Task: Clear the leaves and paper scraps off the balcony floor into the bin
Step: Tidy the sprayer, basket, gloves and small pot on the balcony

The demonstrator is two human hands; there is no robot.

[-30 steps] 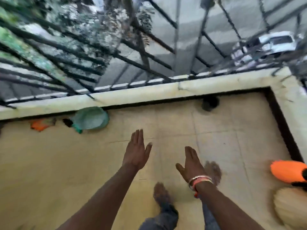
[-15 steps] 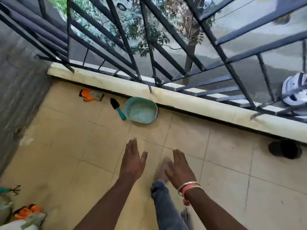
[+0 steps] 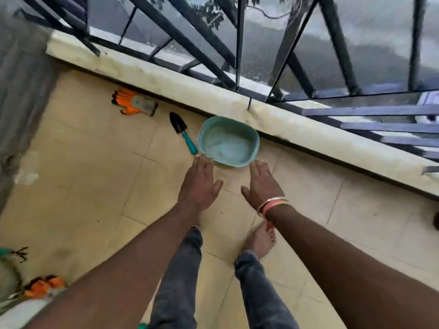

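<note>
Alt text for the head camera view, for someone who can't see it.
The left hand and right hand, both open, reach toward a teal basin on the balcony floor. A trowel and orange gloves lie left of it.

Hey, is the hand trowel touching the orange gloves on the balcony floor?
Apart. The head view shows a strip of bare floor tile between the hand trowel and the orange gloves.

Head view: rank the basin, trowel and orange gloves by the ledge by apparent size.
1. basin, clearly largest
2. orange gloves
3. trowel, roughly as long as the gloves but far thinner
All three lie at similar depth.
</note>
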